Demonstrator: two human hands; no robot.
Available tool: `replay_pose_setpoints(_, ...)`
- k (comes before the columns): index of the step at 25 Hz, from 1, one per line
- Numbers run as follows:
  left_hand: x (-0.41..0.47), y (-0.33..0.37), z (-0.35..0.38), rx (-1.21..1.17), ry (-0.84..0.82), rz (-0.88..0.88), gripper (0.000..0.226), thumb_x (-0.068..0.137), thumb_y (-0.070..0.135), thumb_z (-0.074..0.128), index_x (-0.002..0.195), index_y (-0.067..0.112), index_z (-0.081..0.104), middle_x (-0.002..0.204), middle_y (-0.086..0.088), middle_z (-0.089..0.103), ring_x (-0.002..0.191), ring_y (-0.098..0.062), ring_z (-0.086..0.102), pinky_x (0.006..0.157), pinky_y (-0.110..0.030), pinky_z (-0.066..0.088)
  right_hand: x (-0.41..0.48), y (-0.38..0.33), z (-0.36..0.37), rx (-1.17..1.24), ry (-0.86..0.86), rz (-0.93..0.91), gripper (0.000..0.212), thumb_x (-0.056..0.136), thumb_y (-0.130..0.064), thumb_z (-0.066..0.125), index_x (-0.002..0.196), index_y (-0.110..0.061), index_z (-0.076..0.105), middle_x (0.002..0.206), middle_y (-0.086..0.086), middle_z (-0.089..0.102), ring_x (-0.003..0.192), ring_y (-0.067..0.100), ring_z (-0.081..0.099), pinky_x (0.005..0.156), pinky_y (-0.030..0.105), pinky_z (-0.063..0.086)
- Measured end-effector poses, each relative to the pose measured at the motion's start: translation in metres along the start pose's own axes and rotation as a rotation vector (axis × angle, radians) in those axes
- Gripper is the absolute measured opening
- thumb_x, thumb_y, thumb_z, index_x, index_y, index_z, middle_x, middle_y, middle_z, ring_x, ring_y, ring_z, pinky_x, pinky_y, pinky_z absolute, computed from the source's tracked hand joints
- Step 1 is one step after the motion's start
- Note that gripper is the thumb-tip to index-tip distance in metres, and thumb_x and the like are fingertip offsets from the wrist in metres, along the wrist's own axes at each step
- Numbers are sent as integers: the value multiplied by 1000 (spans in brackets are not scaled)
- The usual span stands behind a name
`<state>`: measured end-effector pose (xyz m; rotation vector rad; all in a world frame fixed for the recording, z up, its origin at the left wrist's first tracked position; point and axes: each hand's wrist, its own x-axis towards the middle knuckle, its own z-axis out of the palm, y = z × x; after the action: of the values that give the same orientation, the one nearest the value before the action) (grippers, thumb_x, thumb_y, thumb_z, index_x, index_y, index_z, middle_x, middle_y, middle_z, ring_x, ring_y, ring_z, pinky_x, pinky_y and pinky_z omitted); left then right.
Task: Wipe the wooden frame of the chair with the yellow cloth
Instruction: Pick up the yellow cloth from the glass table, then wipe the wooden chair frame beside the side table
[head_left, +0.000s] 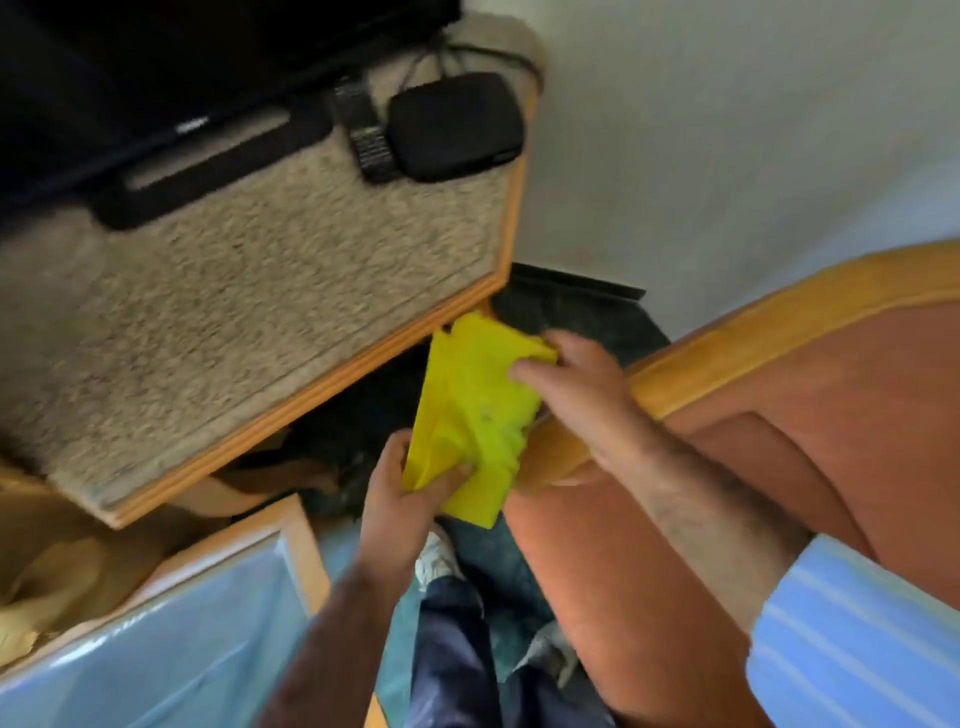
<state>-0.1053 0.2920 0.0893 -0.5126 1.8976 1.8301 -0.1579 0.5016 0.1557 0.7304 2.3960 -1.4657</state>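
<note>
The yellow cloth (475, 415) is stretched between both hands in the middle of the view, just left of the chair. My left hand (402, 499) pinches its lower edge. My right hand (571, 395) grips its upper corner, with the forearm lying across the chair's orange cushion (779, 415). The chair's light wooden frame (779, 322) curves from the right edge down to an end (556, 447) that touches the cloth.
A speckled counter (260, 291) with wooden edging juts in from the left. A black TV (156, 67), a remote (363, 130) and a small black box (454, 127) stand on it. A blue-covered frame (156, 639) fills the lower left. My leg and shoe (441, 561) stand below.
</note>
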Motion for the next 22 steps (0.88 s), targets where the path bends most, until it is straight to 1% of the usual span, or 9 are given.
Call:
replay_pose_setpoints(3,7,45,71,258,-114,127,24,79,48,81,96,37,68,90,10,78,83,-8,73,72,-29,60,-3,31,-99,-46,290,-39,27,72,-36,76,85,-13,70,68,-2,62,63,13,55,55,28,36)
replay_pose_setpoints(5,15,55,110,464,-128,199,20,82,53,77,90,38,66,81,16,74,74,-1,68,59,-18,52,-6,58,-137,-133,394,-33,26,78,-25,84,98,-11,76,78,3,71,68,16,61,57,23,34)
replay_pose_setpoints(7,25,53,138,712,-103,183,28,83,54,75,81,29,64,71,8,69,70,-9,66,57,-28,52,-2,80,-149,-251,398,-38,26,80,-20,84,102,-9,77,91,9,78,82,23,69,67,24,40)
replay_pose_setpoints(10,43,40,149,1129,-89,121,35,84,56,73,86,22,65,88,-3,71,87,-30,68,74,-42,59,9,106,-133,-398,255,6,25,85,-21,79,106,-9,74,103,13,77,101,30,69,86,38,52)
replay_pose_setpoints(11,48,34,148,1202,-78,195,33,84,53,75,96,23,67,102,-6,71,100,-34,67,82,-46,59,10,113,-125,-456,233,4,29,87,-22,77,113,-10,71,110,13,73,108,32,66,92,40,52)
replay_pose_setpoints(13,57,24,146,1237,-110,520,53,86,37,78,131,16,61,138,-12,61,130,-37,57,104,-52,52,12,126,-116,-538,321,-127,46,88,-27,74,129,-10,64,124,14,64,123,35,57,104,45,49)
replay_pose_setpoints(16,70,8,154,1413,-494,1126,71,94,29,71,155,8,43,165,-17,40,152,-36,39,123,-53,37,34,138,-133,-633,615,-386,60,96,-43,60,143,-6,54,148,16,55,149,36,39,122,52,36)
replay_pose_setpoints(18,71,-1,167,1645,-649,1264,69,99,37,64,157,8,41,168,-12,32,153,-32,38,121,-51,40,56,147,-151,-806,633,-387,63,103,-50,45,150,-8,47,160,12,47,156,31,30,127,52,27)
replay_pose_setpoints(22,67,-21,130,1737,-660,1284,58,107,37,39,157,7,42,167,-11,37,153,-29,39,123,-48,39,80,173,-148,-1165,524,-456,66,110,-54,28,154,-7,43,162,10,45,157,30,30,126,55,29)
